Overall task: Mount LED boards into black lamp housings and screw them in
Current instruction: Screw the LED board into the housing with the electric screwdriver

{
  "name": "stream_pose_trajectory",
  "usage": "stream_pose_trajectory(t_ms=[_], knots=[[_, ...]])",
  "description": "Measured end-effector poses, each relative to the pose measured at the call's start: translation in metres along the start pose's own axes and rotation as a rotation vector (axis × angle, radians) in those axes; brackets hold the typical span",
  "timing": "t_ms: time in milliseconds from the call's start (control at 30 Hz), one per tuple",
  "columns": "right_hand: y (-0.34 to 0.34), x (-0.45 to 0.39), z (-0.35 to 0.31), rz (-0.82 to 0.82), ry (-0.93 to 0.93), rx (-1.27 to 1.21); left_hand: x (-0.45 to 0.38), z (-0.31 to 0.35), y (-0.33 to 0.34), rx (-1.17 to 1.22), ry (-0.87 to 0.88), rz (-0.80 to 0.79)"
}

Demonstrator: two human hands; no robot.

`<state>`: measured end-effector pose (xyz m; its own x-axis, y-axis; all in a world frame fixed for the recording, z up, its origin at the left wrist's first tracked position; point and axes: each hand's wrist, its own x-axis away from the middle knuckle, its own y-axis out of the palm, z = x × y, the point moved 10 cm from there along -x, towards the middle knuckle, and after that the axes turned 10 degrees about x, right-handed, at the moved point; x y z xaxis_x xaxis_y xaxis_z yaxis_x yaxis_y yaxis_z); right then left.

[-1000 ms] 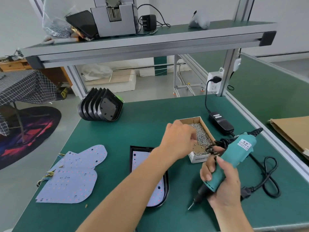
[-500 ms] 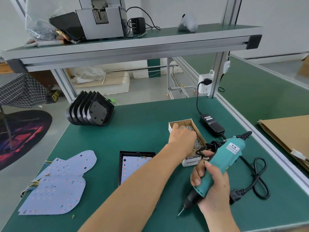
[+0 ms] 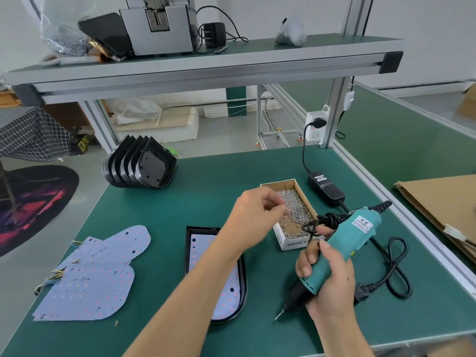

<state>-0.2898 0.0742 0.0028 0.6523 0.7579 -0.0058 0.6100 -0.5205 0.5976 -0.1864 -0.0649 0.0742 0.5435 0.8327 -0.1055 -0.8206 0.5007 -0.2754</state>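
step: fetching screws; LED board (image 3: 206, 256) already sits in the housing (image 3: 242, 279), no screw visibly driven yet
left hand (image 3: 253, 215): fingers curled, tips pinched together just above the box (image 3: 284, 239) of screws (image 3: 293, 210); likely pinching a screw or a few, too small to confirm
right hand (image 3: 328, 282): fingers wrapped tight round the driver (image 3: 342, 248), bit pointing down-left, hovering clear of the mat (image 3: 206, 181)
board+housing: down-left of left fingertips, under the left forearm, partly hidden by it; left of the driver bit, apart from it
screws: directly under and right of left fingertips, loose pile, box open-topped
next move, judged: carry the pinched screw back left-down to a board hole, seat it upright, bring bit over; needs fine pinch and bit lined up on the screw head
spare boards (image 3: 95, 274): far left of both hands, overlapping stack, wires at their left edge, close to the mat's left edge
spare housings (image 3: 140, 167): standing in a row, well beyond left fingers, back-left
cord (image 3: 394, 269): looped right of right hand, knotted bundle at driver top touches right fingers; could drag on a leftward swing
adapter (image 3: 325, 188): behind box, right of left fingers
edges: mat front edge close below right wrist; rail along right side well right of driver
open room: bare mat between box and spare housings, and between housing and driver bit; enough for both hands to meet over the board
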Motion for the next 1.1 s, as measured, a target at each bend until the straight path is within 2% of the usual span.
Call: stream_pose_trajectory(t_ms=[133, 267, 367, 600, 867, 1100], knots=[[0.012, 0.004, -0.012, -0.023, -0.025, -0.024, 0.065, -0.006, -0.048, 0.284, -0.027, 0.078], [0.043, 0.014, -0.030, -0.116, -0.031, -0.133, 0.116, -0.022, -0.070, 0.358, -0.058, 0.124], [0.067, 0.018, -0.046, -0.128, -0.041, -0.214, 0.137, -0.030, -0.072, 0.387, -0.075, 0.131], [0.100, 0.024, -0.052, -0.050, -0.036, -0.282, 0.158, -0.040, -0.073, 0.501, -0.092, 0.199], [0.111, 0.034, -0.044, -0.085, -0.089, -0.161, 0.167, -0.048, -0.067, 0.639, -0.095, 0.225], [0.109, 0.035, -0.044, -0.076, -0.100, -0.138, 0.168, -0.047, -0.065, 0.542, -0.092, 0.239]])
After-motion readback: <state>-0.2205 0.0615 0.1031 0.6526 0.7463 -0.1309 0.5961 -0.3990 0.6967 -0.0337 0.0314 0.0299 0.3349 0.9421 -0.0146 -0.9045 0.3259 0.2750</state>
